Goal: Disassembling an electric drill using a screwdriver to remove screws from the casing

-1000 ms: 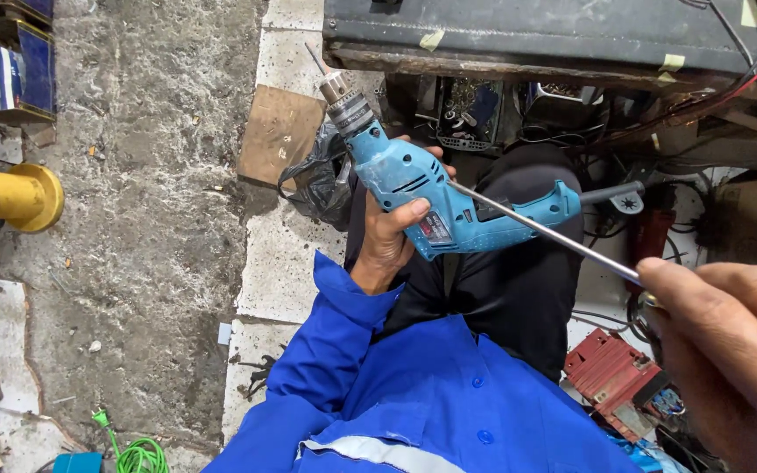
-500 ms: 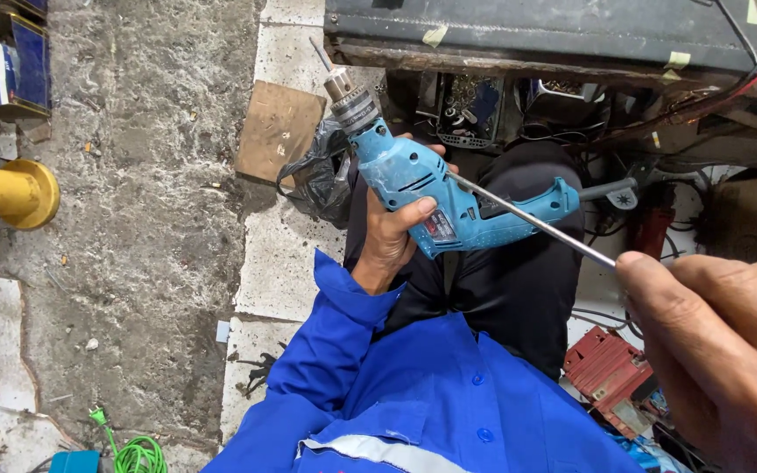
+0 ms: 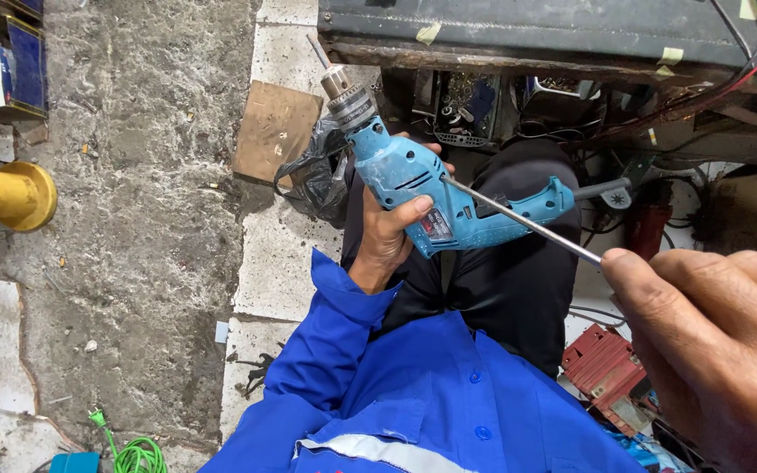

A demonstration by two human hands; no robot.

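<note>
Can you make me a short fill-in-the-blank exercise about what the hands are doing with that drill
1. The left hand grips the body of a ______ power drill.
2. The right hand holds a thin metal ______ whose tip touches the drill.
3. The drill's chuck points away from the person, toward a flat brown ______ lying on the ground.
4. The left arm wears a ______ sleeve.

Missing words: blue; rod; board; blue

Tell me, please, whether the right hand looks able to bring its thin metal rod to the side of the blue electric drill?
Probably yes. The right hand grips the thin metal rod, whose tip already lies at the body of the blue electric drill, held by the left hand. Nothing lies between them.
</note>
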